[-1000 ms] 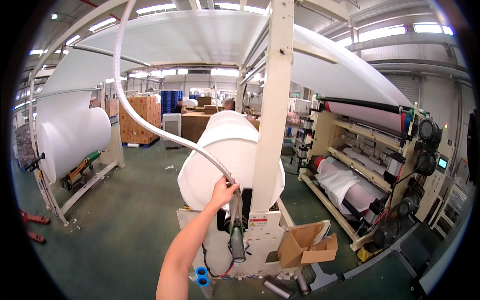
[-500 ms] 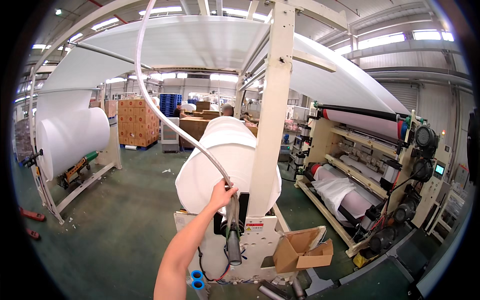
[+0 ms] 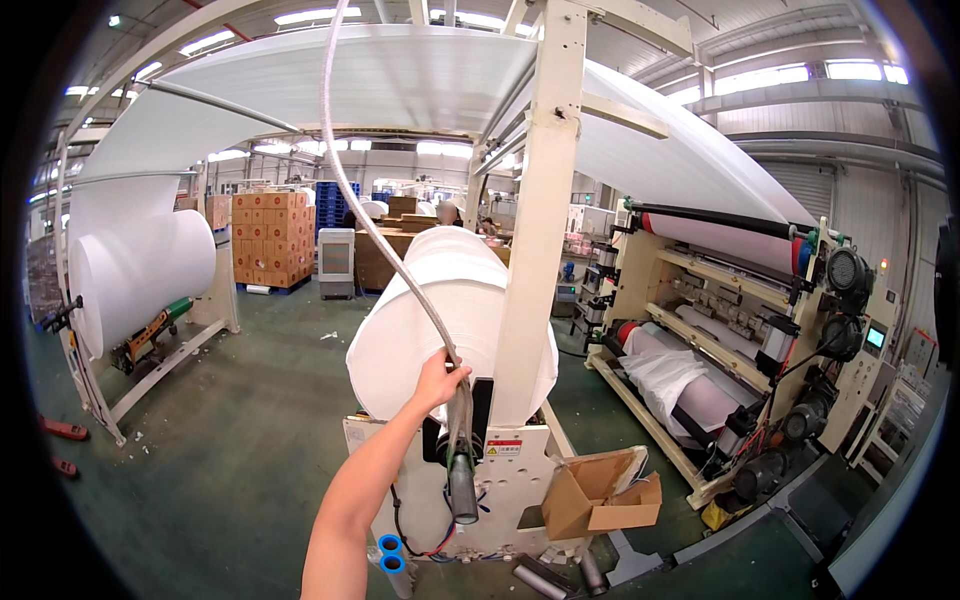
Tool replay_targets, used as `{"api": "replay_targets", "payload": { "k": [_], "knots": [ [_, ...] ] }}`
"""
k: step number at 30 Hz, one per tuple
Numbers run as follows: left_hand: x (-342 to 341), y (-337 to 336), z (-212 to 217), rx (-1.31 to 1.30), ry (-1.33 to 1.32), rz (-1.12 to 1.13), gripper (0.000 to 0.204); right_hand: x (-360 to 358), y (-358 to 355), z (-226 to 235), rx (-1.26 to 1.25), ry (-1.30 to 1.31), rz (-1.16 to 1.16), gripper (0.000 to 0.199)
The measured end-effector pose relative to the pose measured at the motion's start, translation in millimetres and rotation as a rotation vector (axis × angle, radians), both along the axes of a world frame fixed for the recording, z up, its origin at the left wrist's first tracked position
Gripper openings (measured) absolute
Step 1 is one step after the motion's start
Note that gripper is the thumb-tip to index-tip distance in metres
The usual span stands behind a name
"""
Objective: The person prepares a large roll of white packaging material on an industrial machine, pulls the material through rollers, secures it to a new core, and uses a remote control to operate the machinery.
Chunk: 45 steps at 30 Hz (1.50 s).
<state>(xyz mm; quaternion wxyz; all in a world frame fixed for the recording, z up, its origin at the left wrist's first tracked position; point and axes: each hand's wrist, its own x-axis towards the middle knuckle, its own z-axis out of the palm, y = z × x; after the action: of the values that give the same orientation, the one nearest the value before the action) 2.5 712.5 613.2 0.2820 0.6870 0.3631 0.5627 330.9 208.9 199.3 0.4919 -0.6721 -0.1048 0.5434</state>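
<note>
1. Presently the hose (image 3: 398, 268) hangs from above, in front of the end face of the big white roll (image 3: 400, 345), and reaches down to the beige stand (image 3: 510, 530).
2. The left hand (image 3: 441, 384) has its thumb and fingers closed around the hose, just above its lower stretch; the right hand is out of view, so I cannot tell how its fingers stand.
3. For a good hold, I would wrap the fingers fully without crushing the hose, and let the wrist follow its bend.
4. Better, too, to hold the knuckles off the roll, since a scrape could mark the soft face, and to mind the upright post (image 3: 541, 220) near the hand.
5. As for looks, the hose is slim, pale and greyish, curving in 1 long sweep; below the hand it looks duller and thicker.
6. A dark grey tube (image 3: 463, 490) sits at its lower end, tipped downward; whether the 2 are joined is unclear.
</note>
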Motion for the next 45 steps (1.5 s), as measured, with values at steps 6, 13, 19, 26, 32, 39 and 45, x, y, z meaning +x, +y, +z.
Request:
{"api": "replay_targets", "payload": {
  "k": [6,13,19,26,32,39,45],
  "knots": [
    [-3,-3,2,0.031,0.101,0.039,0.043,0,-10,-5,-0.004,0.015,-0.010,0.023],
    [-5,2,6,0.023,0.053,-0.008,0.051,1,-26,-22,-0.021,0.038,-0.033,0.024],
    [-14,-3,4,0.063,0.051,-0.062,0.053,5,-75,-60,-0.083,0.070,-0.082,0.025],
    [-15,-39,17,0.070,0.040,0.117,0.063,1,-120,-107,-0.120,0.124,-0.112,0.026],
    [8,-137,-47,0.203,0.013,0.357,0.069,-5,-74,-104,0.312,-0.376,-0.178,0.029],
    [79,-374,-249,-0.814,-0.231,-0.449,0.062,-68,62,123,0.518,0.118,0.135,0.053],
    [81,-450,-213,-0.697,-0.363,-0.366,0.082,-96,56,170,0.550,0.094,0.287,0.035]
  ]
}}
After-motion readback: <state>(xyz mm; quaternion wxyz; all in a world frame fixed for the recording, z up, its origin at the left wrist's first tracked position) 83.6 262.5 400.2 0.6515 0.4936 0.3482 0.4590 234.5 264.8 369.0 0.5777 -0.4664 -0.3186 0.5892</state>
